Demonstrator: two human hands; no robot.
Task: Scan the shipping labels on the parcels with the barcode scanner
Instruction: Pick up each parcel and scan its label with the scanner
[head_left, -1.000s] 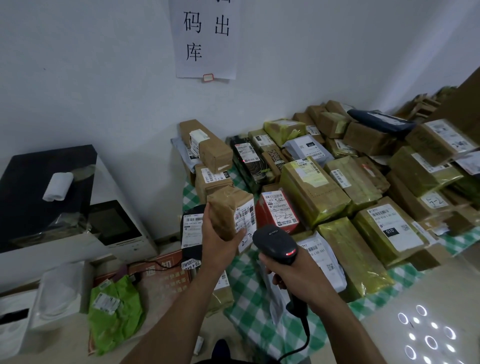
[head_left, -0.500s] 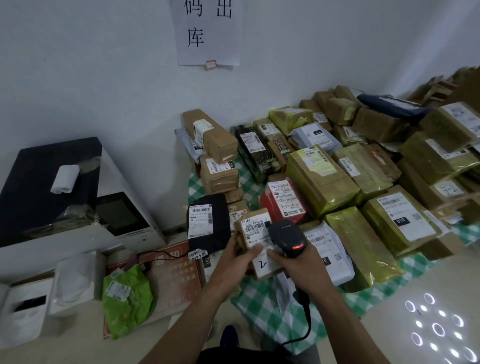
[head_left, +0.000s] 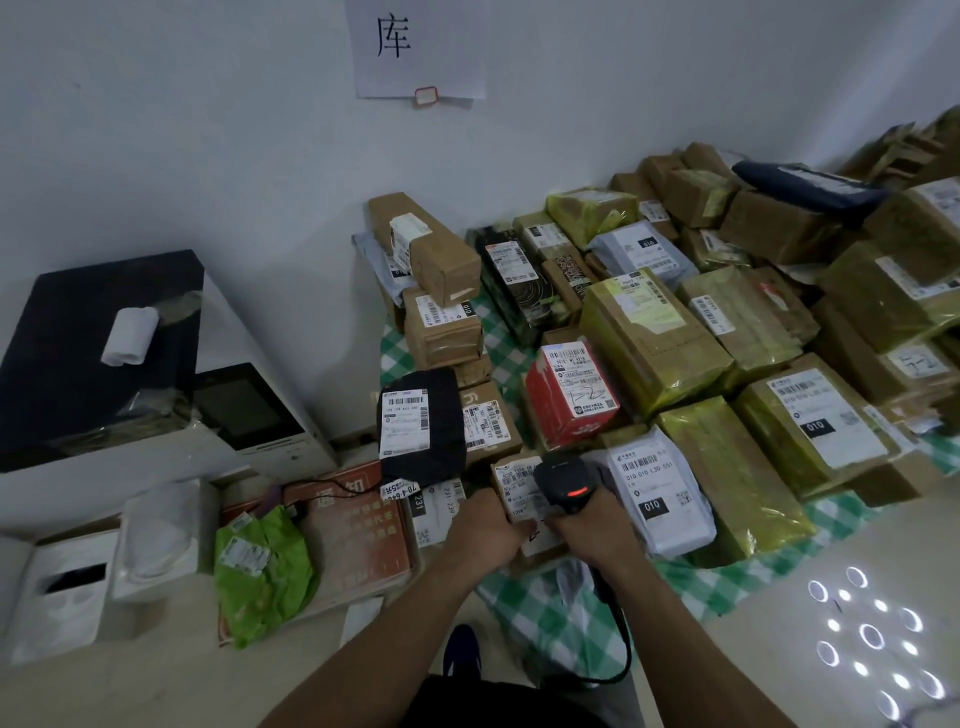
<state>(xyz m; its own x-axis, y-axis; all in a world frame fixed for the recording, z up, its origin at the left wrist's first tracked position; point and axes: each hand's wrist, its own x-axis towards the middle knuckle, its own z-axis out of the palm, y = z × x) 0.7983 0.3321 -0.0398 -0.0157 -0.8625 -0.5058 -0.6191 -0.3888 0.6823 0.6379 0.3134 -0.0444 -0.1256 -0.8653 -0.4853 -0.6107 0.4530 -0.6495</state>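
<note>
Small brown parcel (head_left: 522, 506) sits at the near edge of the pile, on the green-check cloth (head_left: 550, 603), between the black mailer (head_left: 423, 426) and the white poly mailer (head_left: 660, 499). Left hand (head_left: 483, 527) grips its near-left side with the fingers curled over the edge. Right hand (head_left: 592, 525) is wrapped round the handle of the scanner (head_left: 566, 483). The scanner head is low over the shipping label (head_left: 511, 478) and its red light is on.

Risks as I read it:
- The head looks very close to the label and covers part of it, so the barcode may be out of the beam. That would mean no read, or a partial one.
- Neighbouring labels are just beside it, on the white poly mailer and the black mailer. A tilted beam could catch the wrong code.
- Glossy tape and dim light could cause glare.
- The cable (head_left: 621, 639) hangs down near the cloth edge and could snag on a swing.
- The packed pile makes it easy to lose track of which parcels are done.

Containers:
- All parcels are sealed, contents not visible.
- The green bag (head_left: 262, 571) on the left is crumpled and closed.
- The white box (head_left: 67, 587) at lower left has a dark slot. Can't tell what's inside.
</note>
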